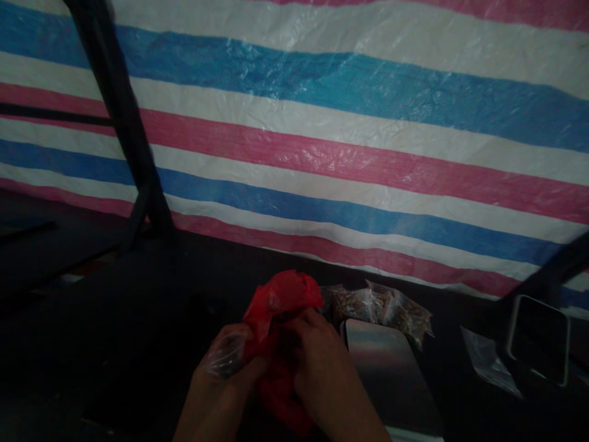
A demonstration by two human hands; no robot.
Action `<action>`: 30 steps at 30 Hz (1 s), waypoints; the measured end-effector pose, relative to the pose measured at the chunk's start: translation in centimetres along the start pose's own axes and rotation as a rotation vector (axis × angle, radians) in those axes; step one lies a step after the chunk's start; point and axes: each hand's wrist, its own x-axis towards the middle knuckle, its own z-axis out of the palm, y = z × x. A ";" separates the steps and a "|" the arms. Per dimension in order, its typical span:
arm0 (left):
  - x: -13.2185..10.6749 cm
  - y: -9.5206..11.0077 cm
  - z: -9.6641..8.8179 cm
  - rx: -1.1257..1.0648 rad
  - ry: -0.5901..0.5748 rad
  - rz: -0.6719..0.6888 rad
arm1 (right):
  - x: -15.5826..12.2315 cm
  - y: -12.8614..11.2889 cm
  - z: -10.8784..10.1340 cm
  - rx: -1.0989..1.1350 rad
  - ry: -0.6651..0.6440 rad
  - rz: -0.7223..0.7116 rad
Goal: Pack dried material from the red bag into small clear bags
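As I watch through the head camera, the crumpled red thin-plastic bag (283, 293) sits between both hands, left of the flat silver rectangular plate (386, 362)! My left hand (221, 387) clasps its side plus some clear crinkled plastic (227, 353); my right hand's (324, 362) fingers dip into its folds, grip hidden, can't tell. Its long axis runs away from me, puffed end farthest.

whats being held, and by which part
The left hand holds a red bag by its left side, plus clear plastic; the right hand is at the bag's folds, its grip hidden.
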 end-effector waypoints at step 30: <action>1.6 -1.0 -1.9 0.479 -0.225 0.432 | -0.3 -4.3 -1.6 0.241 -0.077 -0.233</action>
